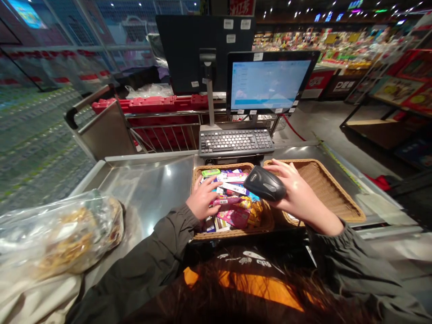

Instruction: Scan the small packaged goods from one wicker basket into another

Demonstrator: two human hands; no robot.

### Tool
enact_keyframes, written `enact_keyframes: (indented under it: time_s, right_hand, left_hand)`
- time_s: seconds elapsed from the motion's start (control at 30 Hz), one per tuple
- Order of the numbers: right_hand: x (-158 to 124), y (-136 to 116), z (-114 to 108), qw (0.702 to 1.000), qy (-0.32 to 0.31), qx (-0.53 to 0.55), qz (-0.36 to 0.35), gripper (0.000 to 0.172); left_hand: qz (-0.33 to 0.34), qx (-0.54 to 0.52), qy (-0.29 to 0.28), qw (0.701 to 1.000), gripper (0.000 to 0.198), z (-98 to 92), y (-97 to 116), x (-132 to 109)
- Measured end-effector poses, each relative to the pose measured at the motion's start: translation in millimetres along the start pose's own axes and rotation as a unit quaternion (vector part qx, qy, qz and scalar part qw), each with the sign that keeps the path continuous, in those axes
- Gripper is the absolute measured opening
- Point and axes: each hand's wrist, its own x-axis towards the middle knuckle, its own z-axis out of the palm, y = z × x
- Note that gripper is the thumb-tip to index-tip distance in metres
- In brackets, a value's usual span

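Note:
My right hand (297, 193) grips a black handheld barcode scanner (265, 183), its head pointing left above a wicker basket (232, 235) of packaged snacks. Over the left part of that basket is my left hand (203, 198). Its thumb and a finger close on the end of a narrow purple packet (231, 201) with a white barcode label. Beneath lie several colourful packs, among them a green one (211, 172), a pink bag (236, 218) and yellow wrappers (255, 212). The scanner's handle is mostly hidden by my right hand.
A second wicker basket (320, 189) stands at the right on the metal counter (151, 180). Behind are a keyboard (236, 141), a lit monitor (270, 83) and a dark screen back (182, 54). Clear plastic bags (64, 234) of food lie left. A trolley (104, 126) stands beyond.

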Motion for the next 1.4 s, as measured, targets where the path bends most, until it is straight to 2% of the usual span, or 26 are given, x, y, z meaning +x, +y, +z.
enact_keyframes:
  time_s: [0.27,0.4,0.5,0.67,0.77,0.87,0.97,1.07,1.17,1.3,1.4]
  right_hand:
    - [-6.7,2.4,-0.6,1.000,-0.010,-0.009,0.025,0.038]
    - [-12.4,7.0,-4.0,0.999,-0.001,-0.013,0.034,0.036]
    - [-18.0,11.5,-10.0,0.999,0.014,-0.014,0.044,0.035]
    - [-34.7,29.1,-30.8,0.995,0.048,-0.029,0.084,0.032]
    - [-50.9,49.0,-46.0,0.988,0.080,-0.060,0.121,0.032]
    - [-69.5,71.9,-58.1,0.978,0.105,-0.080,0.161,0.041]
    - [-86.8,91.7,-65.2,0.972,0.123,-0.085,0.183,0.046]
    - [-100.7,106.3,-68.6,0.968,0.135,-0.088,0.193,0.043]
    - [-111.3,117.5,-70.8,0.966,0.136,-0.088,0.202,0.039]
    - [-121.1,132.1,-74.3,0.962,0.126,-0.078,0.230,0.040]
    - [-126.5,144.0,-78.1,0.960,0.114,-0.065,0.249,0.045]
  left_hand:
    - [0.062,-0.048,-0.095,0.992,0.010,39.4,24.4,-11.4]
    - [0.081,-0.046,-0.115,0.989,0.016,43.0,34.9,-12.4]
    - [0.073,-0.039,-0.124,0.989,0.024,30.6,38.2,-14.4]
    - [0.080,-0.013,-0.096,0.992,0.029,-14.5,39.3,-7.7]
    - [0.111,-0.008,-0.075,0.991,0.029,-36.9,39.1,16.8]
    - [0.156,-0.009,-0.074,0.985,0.027,-34.6,42.5,65.5]
    - [0.187,-0.011,-0.095,0.978,0.028,0.0,54.5,132.9]
    - [0.186,0.012,-0.151,0.971,0.029,57.9,75.5,202.8]
    - [0.188,0.051,-0.240,0.951,0.034,122.0,98.6,259.2]
    - [0.167,0.070,-0.285,0.941,0.033,193.2,117.4,303.9]
    - [0.181,0.061,-0.301,0.934,0.040,228.6,121.3,322.2]
